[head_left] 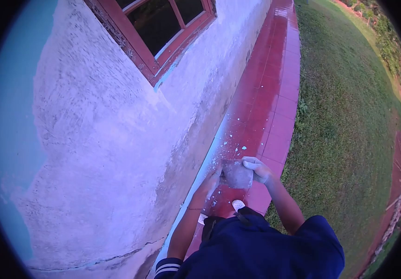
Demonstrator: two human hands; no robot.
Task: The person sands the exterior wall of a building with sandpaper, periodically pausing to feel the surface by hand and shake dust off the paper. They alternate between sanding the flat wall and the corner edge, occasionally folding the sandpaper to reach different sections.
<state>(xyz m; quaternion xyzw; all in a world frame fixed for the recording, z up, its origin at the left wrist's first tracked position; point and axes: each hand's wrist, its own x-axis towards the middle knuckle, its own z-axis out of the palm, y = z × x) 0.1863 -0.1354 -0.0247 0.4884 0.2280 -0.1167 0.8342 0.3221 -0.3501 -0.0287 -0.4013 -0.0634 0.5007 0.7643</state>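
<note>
A square, greyish sheet of sandpaper, dusted pale, is held out in front of my body over the red walkway. My right hand pinches its upper right corner, thumb on top, with whitish dust on the fingers. At the sheet's left edge is my left hand, also dusty, its fingers closed along that side and partly hidden. To my left rises the wall, its surface scraped to patchy white, with turquoise paint still on its far left part.
A red-framed window is set in the wall above. Paint flakes and white dust lie on the red tiled walkway. Grass borders it on the right. A crack crosses the wall low down. My shoe shows below the sheet.
</note>
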